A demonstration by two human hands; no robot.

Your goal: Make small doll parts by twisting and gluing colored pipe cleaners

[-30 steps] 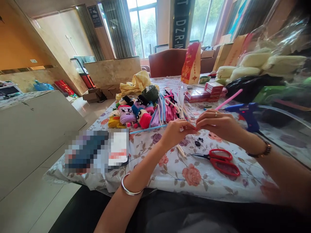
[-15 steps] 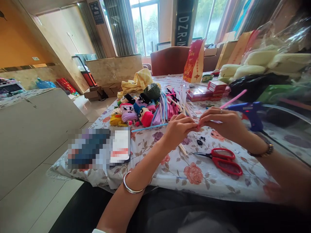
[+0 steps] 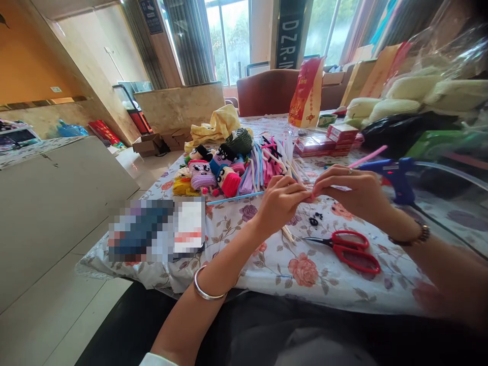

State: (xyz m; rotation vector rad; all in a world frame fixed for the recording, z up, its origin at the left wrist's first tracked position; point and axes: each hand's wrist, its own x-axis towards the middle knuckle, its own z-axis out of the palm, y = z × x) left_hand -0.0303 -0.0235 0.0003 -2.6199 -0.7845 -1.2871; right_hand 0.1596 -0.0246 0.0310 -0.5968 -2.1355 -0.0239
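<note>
My left hand [image 3: 280, 203] and my right hand [image 3: 345, 190] meet fingertip to fingertip above the table, both pinched closed. A pink pipe cleaner [image 3: 369, 156] sticks out beyond my right hand, and a bit of pink shows where the fingertips touch. Most of its length is hidden behind the fingers. A light-blue pipe cleaner [image 3: 234, 199] runs leftward from behind my left hand; whether that hand touches it I cannot tell. Below my hands lie red-handled scissors [image 3: 353, 249], small black curled pieces [image 3: 314, 219] and cream pipe cleaner ends [image 3: 287, 234].
Several yarn-like dolls [image 3: 204, 175] and a heap of coloured pipe cleaners [image 3: 267, 165] are behind my left hand. A blue glue gun [image 3: 400, 178] with its cord is at right, near red boxes [image 3: 339, 140]. At left is a white-screened phone [image 3: 189, 226].
The view has shifted very slightly. Both hands keep nearly the same place and pinch, with only small finger movement; the things on the table stay put.
</note>
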